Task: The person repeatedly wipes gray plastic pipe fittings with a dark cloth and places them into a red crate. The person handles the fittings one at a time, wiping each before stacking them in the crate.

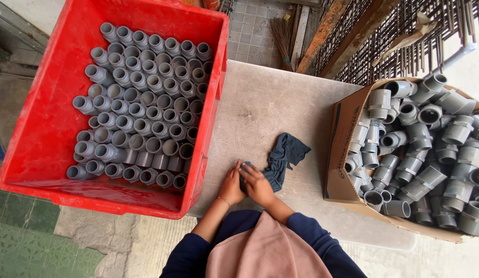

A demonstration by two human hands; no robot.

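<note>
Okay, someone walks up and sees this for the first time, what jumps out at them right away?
First, the big red crate on the left, packed with neat rows of grey pipe fittings. On the right, a cardboard box holds more grey fittings in a loose heap. Between them, on the grey table, the left hand and right hand press on a dark cloth.

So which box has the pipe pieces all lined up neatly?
The red plastic crate on the left: its grey pipe fittings lie in tidy rows. In the cardboard box on the right they're jumbled.
</note>
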